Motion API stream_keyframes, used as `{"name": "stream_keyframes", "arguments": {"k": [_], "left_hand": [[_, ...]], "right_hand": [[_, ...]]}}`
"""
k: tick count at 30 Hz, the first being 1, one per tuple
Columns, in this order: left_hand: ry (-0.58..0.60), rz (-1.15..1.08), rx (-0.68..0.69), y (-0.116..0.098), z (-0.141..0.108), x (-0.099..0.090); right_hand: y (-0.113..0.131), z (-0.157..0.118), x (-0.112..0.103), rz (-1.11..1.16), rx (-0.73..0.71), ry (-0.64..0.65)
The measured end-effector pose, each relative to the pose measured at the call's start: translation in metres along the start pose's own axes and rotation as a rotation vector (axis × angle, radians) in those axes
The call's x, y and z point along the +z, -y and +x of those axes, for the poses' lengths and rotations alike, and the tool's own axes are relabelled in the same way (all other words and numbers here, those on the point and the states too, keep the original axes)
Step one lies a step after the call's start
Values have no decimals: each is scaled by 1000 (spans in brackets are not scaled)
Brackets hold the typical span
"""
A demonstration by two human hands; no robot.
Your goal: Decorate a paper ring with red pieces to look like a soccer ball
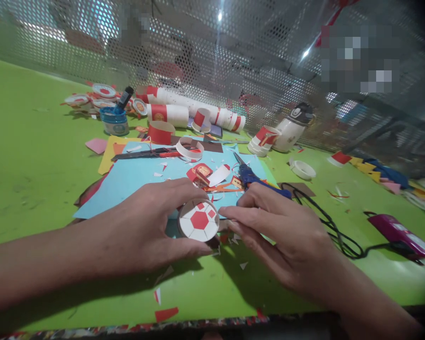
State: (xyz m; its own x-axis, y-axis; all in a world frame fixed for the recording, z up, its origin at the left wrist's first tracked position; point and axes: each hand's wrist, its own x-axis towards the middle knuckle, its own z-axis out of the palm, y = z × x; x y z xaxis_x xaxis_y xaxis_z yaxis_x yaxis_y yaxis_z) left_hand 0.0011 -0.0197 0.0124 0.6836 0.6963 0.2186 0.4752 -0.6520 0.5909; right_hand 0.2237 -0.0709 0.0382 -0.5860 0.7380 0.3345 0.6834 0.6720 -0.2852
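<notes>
My left hand (163,222) curls its thumb and fingers around a round white paper piece (199,220) bearing a red soccer-ball pattern. The patterned face is turned up toward me; the sides are mostly hidden by my fingers. Just right of it, my right hand (276,231) has its fingertips pinched together close to the disc's edge. Whether anything small sits in that pinch cannot be made out. Beyond my hands lie red and white paper scraps (219,175) on a light blue sheet (127,182). A blue-handled tool (250,175) rests right behind my right hand.
Scissors (156,153) and a white paper ring (190,149) lie on the blue sheet. Behind are a blue glue jar (115,123), stacked paper cups (198,106) and a white bottle (292,130). Rightward, a black cord (336,236) runs to a magenta power strip (400,233).
</notes>
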Motion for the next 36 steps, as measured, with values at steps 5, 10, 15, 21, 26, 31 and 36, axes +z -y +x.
{"name": "stream_keyframes", "arguments": {"k": [5,10,15,21,26,31,36], "left_hand": [[-15,20,34,2,-1,-1],[-40,38,65,4,-2,-1],[-33,32,80,3,-2,-1],[-32,34,78,5,-3,0],[-41,84,132,7,-4,2],[-31,114,165,8,-4,5],[-10,137,186,5,-3,5]], "right_hand": [[2,-2,0,-16,23,56],[3,-3,4,-53,-3,65],[4,-2,2,-48,16,63],[4,-2,3,6,-16,-55],[4,0,11,-2,5,-87],[8,4,13,-79,14,-89],[13,9,16,-154,37,-5]]}}
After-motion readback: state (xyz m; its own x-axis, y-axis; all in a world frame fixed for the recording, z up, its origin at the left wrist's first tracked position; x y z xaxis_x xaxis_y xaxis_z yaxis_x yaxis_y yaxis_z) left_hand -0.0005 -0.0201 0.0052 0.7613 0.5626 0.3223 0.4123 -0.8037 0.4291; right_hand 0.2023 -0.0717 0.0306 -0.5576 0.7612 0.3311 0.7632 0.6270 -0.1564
